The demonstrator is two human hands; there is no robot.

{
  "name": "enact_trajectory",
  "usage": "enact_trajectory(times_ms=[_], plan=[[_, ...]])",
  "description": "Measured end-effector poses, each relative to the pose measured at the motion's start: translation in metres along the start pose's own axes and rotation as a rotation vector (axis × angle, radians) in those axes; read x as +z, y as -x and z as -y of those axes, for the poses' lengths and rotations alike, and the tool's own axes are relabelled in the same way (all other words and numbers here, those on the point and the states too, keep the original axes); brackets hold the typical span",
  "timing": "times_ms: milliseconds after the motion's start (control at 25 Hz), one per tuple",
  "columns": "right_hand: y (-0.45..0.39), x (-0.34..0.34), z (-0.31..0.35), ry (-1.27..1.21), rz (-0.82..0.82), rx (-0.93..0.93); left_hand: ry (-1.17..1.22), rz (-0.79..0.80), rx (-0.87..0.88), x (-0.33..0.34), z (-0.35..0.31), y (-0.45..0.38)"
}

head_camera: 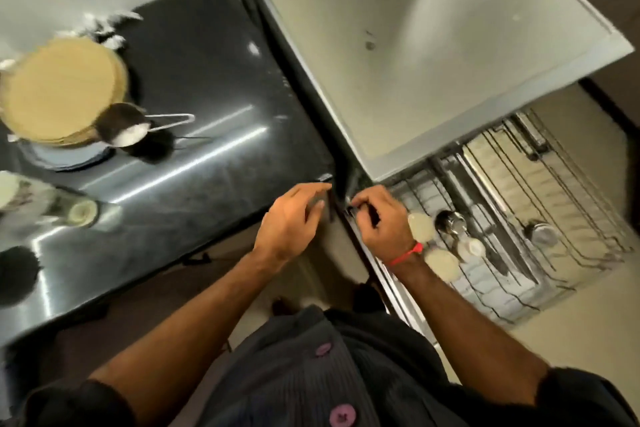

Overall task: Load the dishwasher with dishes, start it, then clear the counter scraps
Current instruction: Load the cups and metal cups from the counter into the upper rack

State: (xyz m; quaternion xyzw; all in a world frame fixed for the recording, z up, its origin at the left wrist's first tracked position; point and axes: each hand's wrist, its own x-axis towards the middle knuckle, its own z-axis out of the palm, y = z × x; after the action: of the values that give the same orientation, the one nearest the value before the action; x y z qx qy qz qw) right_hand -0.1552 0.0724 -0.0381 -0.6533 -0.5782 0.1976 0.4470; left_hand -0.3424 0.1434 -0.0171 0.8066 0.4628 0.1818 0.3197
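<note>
Showing both hands at the counter corner: left hand, fingers loosely curled, rested on the edge; right hand pinched something small, unidentifiable, just beside the dishwasher rack to its right.

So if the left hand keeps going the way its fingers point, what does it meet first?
Probably the corner edge of the black counter: the left hand points up and right, fingertips already at that edge. Beyond it lies the dark gap beside the dishwasher's front. Depth is unclear, so treat this as likely.
</note>
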Motion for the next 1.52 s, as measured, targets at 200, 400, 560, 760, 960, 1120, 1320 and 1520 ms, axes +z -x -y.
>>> enact_trajectory(times_ms=[200,400,560,760,960,1120,1320,1520], plan=[[-0.052,0.094,0.098,-0.14,0.206,-0.214,-0.005,-0.305,-0.098,-0.108,0.059,0.042],[-0.089,0.186,0.169,-0.111,0.438,-0.323,0.001,-0.542,-0.25,-0.189,0.115,0.085],[-0.11,0.24,0.192,0.136,0.36,-0.355,0.023,-0.647,-0.32,-0.221,0.145,0.109],[-0.153,0.263,0.192,0.739,0.355,-0.125,0.092,-0.656,-0.331,-0.24,0.165,0.124],[-0.174,0.268,0.17,0.725,0.411,-0.09,0.107,-0.617,-0.296,-0.245,0.162,0.116],[-0.167,0.253,0.165,0.479,0.342,-0.098,0.126,-0.57,-0.283,-0.243,0.157,0.103],[-0.131,0.19,0.164,-0.032,0.372,-0.038,0.407,-0.533,-0.25,-0.224,0.129,0.065],[-0.086,0.105,0.147,-0.18,0.427,0.138,0.782,-0.295,-0.198,-0.182,0.07,0.01]])
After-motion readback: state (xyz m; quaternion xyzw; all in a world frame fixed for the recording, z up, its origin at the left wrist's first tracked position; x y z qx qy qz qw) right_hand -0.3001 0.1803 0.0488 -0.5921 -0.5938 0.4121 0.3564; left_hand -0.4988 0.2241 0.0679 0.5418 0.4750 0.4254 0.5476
